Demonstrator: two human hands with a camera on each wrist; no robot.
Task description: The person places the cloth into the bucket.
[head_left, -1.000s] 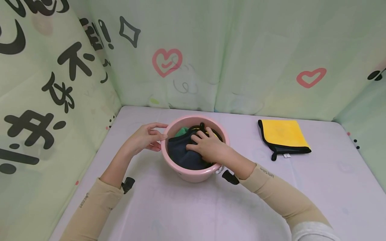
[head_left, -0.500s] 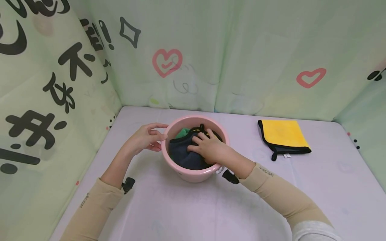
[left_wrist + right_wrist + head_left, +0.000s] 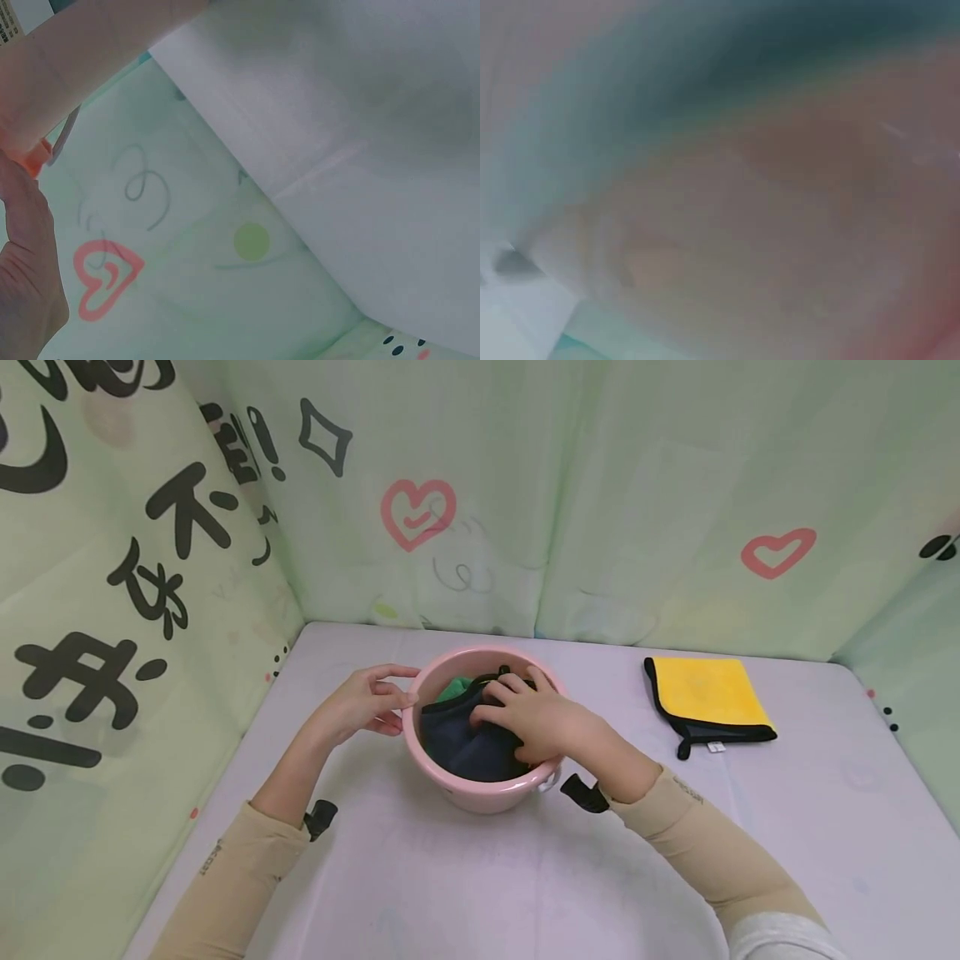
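Note:
In the head view a pink bucket stands on the table with a dark navy cloth bunched inside it. A bit of green cloth shows at the bucket's left inner side. My left hand has its fingers extended, fingertips at the bucket's left rim. Over the cloth my right hand is spread with bent, separated fingers, palm down inside the bucket's mouth. Part of the cloth is hidden under it. The left wrist view catches part of my left hand; the right wrist view is a close blur.
A folded yellow cloth with black edging and a loop lies at the right back of the table. Printed curtains hang behind and beside the table. A white handle joint sits on the bucket's right side.
My right hand has shifted slightly right and up over the dark cloth, its fingers drawing back. My left hand stays at the rim, and the bucket has not moved.

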